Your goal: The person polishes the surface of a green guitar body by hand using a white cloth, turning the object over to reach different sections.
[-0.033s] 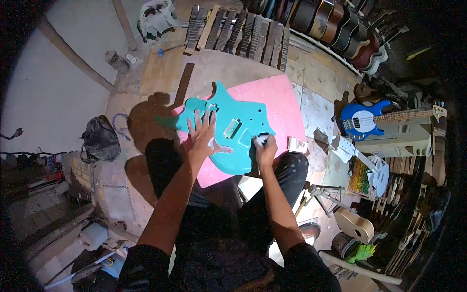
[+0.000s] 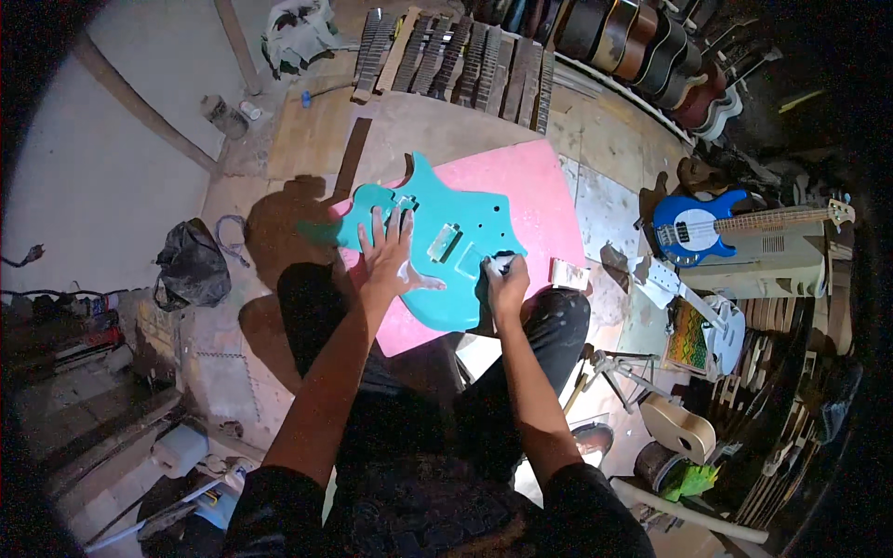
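Observation:
A teal electric guitar body (image 2: 437,302) with cut cavities and several holes lies on a pink board (image 2: 535,177) over my dark-trousered legs. My left hand (image 2: 391,256) rests on the body's left half, fingers spread and pointing away from me. At the body's lower right edge, my right hand (image 2: 506,284) is closed with its fingertips at a dark patch; whatever it grips there is too small and hidden to make out. A small pale block (image 2: 569,273) sits at the board's right corner, beside that hand.
Several guitar necks (image 2: 446,56) lie across the top, with a row of guitars (image 2: 633,46) at upper right. A blue bass (image 2: 693,232), a white guitar (image 2: 721,335) and a tan body (image 2: 679,428) are to my right. A black bag (image 2: 191,265) lies left.

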A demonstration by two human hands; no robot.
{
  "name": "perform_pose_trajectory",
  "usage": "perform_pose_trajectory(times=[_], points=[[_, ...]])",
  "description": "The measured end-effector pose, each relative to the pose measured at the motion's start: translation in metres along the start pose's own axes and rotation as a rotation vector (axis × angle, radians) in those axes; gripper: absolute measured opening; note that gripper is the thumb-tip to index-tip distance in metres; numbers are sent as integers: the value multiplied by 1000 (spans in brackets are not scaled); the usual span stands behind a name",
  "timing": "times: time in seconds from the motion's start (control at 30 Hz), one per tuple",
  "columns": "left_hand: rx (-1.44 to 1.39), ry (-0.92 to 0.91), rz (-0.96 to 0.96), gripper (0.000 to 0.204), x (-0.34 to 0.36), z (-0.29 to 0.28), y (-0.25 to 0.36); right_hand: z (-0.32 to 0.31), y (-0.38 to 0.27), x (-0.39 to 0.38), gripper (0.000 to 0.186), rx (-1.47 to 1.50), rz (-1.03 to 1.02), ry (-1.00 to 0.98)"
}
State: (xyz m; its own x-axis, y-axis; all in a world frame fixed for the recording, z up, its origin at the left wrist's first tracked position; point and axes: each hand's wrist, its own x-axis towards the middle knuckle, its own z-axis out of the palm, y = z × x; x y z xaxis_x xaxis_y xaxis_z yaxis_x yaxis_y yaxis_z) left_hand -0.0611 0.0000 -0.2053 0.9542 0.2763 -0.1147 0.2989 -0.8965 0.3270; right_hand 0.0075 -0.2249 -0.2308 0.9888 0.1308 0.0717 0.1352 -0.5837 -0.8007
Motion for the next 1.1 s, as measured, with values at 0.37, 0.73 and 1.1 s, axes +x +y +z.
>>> perform_pose_trajectory(times=[0.37, 0.73, 1.1], points=[[-9, -5, 2, 157, -5, -1, -1, 7, -5, -24, 29, 124, -76, 44], [-31, 42, 11, 157, -4, 0, -4, 5, -6, -11, 28, 14, -217, 59], [-48, 17, 18, 155, -1, -3, 3, -2, -19, 9, 21, -100, -256, 30]])
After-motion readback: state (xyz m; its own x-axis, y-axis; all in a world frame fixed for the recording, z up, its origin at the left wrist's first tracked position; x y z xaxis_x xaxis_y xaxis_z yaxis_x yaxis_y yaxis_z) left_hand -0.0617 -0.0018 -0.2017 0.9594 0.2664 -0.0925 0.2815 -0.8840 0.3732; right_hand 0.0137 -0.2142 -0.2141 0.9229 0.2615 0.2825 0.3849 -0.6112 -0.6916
